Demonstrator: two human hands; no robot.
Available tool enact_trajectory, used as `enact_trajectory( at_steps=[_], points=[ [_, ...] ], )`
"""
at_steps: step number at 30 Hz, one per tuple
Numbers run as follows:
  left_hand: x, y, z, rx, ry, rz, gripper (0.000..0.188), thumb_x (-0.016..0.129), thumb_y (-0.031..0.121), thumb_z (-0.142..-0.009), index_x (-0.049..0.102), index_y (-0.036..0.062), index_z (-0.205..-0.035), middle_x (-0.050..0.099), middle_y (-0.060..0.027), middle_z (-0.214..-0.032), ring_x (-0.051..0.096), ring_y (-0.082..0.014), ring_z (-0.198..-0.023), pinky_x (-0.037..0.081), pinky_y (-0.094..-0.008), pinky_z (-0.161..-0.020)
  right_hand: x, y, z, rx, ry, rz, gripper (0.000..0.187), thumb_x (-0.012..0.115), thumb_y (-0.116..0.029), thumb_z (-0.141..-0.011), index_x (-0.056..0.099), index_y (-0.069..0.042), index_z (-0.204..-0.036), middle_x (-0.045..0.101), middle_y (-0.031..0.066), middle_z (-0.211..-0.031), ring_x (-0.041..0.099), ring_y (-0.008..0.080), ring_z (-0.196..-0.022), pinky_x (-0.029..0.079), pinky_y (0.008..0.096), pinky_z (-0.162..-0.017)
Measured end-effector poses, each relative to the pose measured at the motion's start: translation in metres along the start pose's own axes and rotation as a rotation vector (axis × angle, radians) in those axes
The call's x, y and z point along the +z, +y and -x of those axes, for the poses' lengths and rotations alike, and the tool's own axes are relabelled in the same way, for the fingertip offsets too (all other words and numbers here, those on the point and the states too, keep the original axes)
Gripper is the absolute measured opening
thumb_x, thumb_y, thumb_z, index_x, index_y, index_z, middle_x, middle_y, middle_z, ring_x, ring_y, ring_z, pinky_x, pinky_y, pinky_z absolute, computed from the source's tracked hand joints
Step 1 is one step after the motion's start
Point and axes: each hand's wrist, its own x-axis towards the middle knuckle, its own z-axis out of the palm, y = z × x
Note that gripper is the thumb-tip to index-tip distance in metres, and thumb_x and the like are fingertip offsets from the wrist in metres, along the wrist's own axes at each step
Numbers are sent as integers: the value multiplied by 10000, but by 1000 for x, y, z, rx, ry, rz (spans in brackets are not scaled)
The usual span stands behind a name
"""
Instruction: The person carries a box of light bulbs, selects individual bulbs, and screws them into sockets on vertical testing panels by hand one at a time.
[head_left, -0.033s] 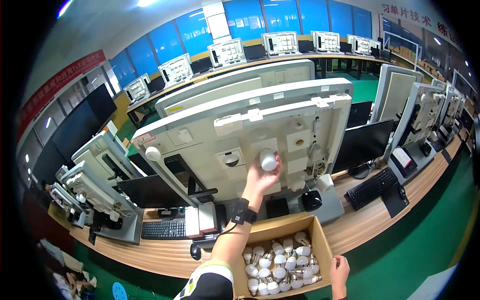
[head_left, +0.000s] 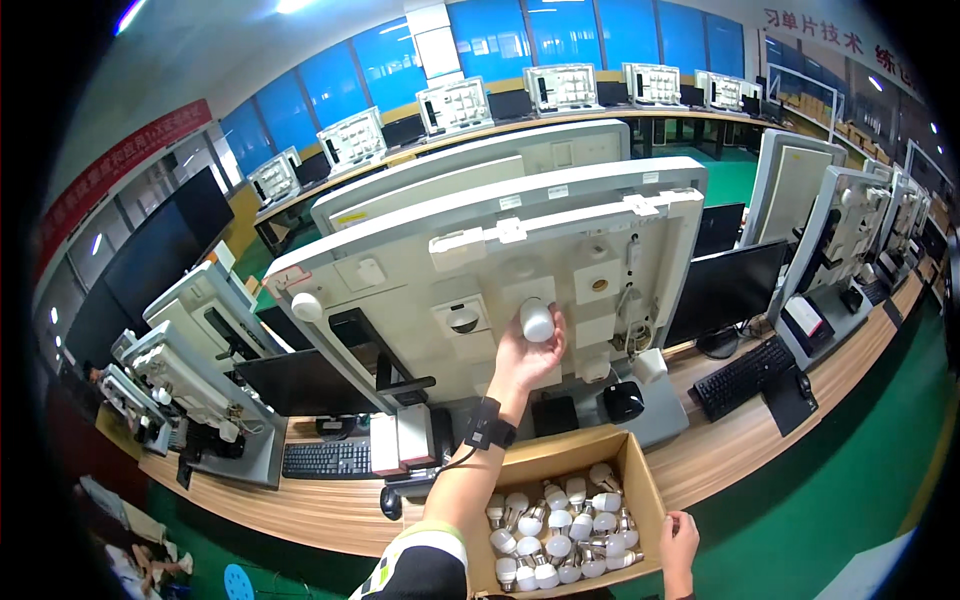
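Observation:
My left hand reaches up to the upright panel, its fingers closed round a white light bulb. The bulb is against the panel's face, and its base is hidden behind the round white part. On that wrist is a black band with a cable. Below, a cardboard box of loose white light bulbs sits at the near edge of the desk. With bent fingers, my right hand grips the box's right wall near its corner.
Left of the panel's foot are white boxes, a keyboard and a mouse. A monitor and another keyboard stand to the right. A white cup-shaped fitting and cables hang beside the panel's lower right.

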Motion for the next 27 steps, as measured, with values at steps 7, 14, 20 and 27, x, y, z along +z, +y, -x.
enact_trajectory(
  at_steps=[7, 14, 20, 27],
  points=[
    [-11, 10, 1, -67, -48, 31, 420, 587, 381, -917, 537, 9, -1105, 570, -131, -1048, 557, -275, -994, 506, -375, -778, 2, 9, 1, -10, -2, 5, 130, 584, -104, -876, 612, 19, -910, 616, 152, -851, 625, 292, -748, 506, 387, -682],
    [-9, 8, 4, -48, -81, -94, 416, 548, 392, -955, 521, 25, -1147, 560, -147, -1104, 558, -287, -1030, 514, -384, -785, 1, 7, 0, -12, -2, 2, 139, 581, -114, -883, 611, 20, -909, 620, 161, -853, 623, 309, -757, 506, 396, -690],
    [3, 6, 12, -27, -131, -74, 465, 522, 428, -965, 488, 31, -1205, 551, -157, -1189, 536, -322, -1086, 512, -391, -804, 1, 7, 0, -19, 5, 19, 143, 581, -119, -887, 611, 18, -908, 621, 161, -850, 623, 309, -755, 505, 399, -687],
    [-15, 17, 6, 28, -91, -245, 426, 502, 382, -977, 495, 38, -1227, 547, -161, -1220, 529, -315, -1121, 501, -402, -832, -1, 0, 0, -18, 1, 20, 141, 580, -116, -886, 609, 20, -907, 622, 159, -854, 627, 302, -759, 507, 394, -691]
  ],
)
